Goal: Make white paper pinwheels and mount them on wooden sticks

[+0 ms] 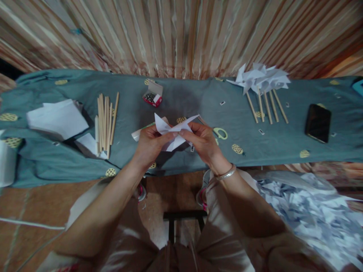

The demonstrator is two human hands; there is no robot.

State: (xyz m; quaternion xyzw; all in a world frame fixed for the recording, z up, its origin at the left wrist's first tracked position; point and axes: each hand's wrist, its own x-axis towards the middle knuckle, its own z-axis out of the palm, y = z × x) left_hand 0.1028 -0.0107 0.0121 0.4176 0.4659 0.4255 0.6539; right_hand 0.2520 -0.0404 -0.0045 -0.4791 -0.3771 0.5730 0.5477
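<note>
Between my two hands is a white paper pinwheel [175, 142], its pointed corners sticking up left and right. My left hand [150, 142] pinches its left side, thumb across the middle. On the other side my right hand [202, 140] grips the paper, its thumb meeting the left thumb near the centre. Whether a pin sits under the thumbs is hidden. Behind the hands lie green-handled scissors [220, 133], partly covered by my right hand, and a pale tube-like object [136, 135] by my left hand. An open red box of small metal pins [153, 99] stands farther back.
Several wooden sticks [104, 122] lie left of my hands, beside a stack of white paper [58, 119]. Finished-looking pinwheels on sticks [259, 81] rest at the back right, near a black phone [318, 123]. A bag of paper scraps [312, 211] is at lower right.
</note>
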